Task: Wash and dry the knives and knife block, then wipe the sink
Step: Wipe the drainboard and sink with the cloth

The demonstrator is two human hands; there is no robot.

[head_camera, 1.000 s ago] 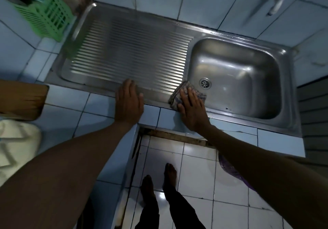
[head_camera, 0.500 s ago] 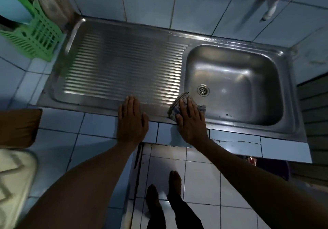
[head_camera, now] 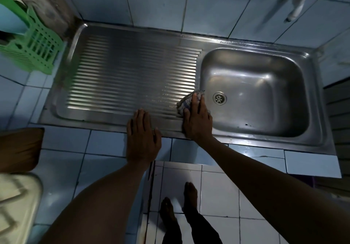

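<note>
Since a second ago, moved a little further from the front rim onto the ridge between draining board and basin: the right hand with the checked cloth. Left hand much as before, flat on the front edge, fingers straight, nothing in its grip. Right hand pressed on the cloth with fingers nearly straight, so more a flat press than a closed grip; cloth mostly covered by the palm, only its far corner visible.

Step in hand, most likely: the last one, wiping the sink. No knives and no knife block recognisable in view. Next move probably a stroke with the cloth along the ridged board or down into the basin, with steady downward pressure and the left hand as support on the table.

Look of the sink: stainless steel, dull shine, ribbed board at left, deep basin at right with the drain near the cloth. Some wet traces on the ribs beside the cloth, a few dark specks on the basin floor. Green basket at the far left corner.
</note>
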